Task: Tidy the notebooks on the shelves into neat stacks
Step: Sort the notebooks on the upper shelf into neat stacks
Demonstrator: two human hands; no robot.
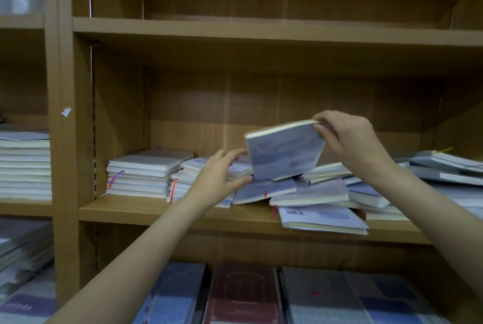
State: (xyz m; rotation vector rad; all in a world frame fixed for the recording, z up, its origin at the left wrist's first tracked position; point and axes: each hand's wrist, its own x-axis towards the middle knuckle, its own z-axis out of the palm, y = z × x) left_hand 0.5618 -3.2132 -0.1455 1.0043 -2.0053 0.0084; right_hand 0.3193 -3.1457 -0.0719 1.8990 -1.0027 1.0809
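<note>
A pale blue notebook [283,152] is tilted up above the middle shelf [156,212], its lower edge on the loose pile. My right hand [350,138] pinches its upper right corner. My left hand [218,177] reaches in with spread fingers at the notebook's lower left edge, over a low stack [183,180]. A neat stack of white notebooks [143,173] stands at the shelf's left end. A messy heap of blue and white notebooks [326,198] covers the shelf's right half.
More notebooks [444,167] lie slanted at the far right. A tall stack [24,164] fills the left bay. Below lie a maroon book [243,295] and blue-covered books [352,300]. One notebook [324,219] overhangs the shelf's front edge. The upper shelf [261,31] holds nothing.
</note>
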